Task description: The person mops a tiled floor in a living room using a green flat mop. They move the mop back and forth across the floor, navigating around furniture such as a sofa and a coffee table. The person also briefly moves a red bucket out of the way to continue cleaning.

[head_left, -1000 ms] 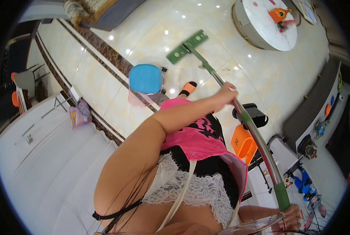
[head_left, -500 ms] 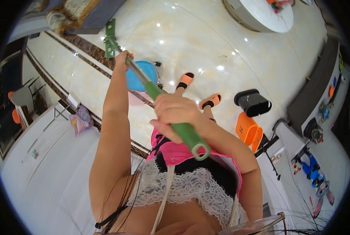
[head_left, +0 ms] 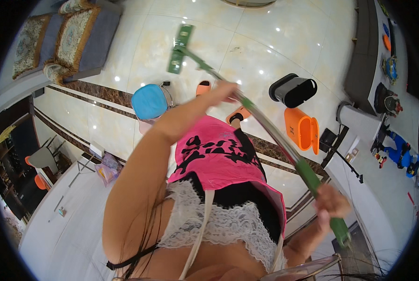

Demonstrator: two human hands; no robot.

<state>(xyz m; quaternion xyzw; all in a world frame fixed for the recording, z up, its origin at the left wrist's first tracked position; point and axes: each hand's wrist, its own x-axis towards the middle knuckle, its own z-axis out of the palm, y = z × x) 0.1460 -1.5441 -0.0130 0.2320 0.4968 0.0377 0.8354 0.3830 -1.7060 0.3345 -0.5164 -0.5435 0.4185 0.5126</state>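
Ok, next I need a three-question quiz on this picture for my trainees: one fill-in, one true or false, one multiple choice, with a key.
1. Fill in: the right hand grips a section of the long-handled tool that is coloured ____.
2. True or false: in the picture, both orange slippers are to the left of the orange container.
3. Which hand is nearer the tool's flat head?
A) the right hand
B) the left hand
C) both equally near

Key: 1. green; 2. true; 3. B.
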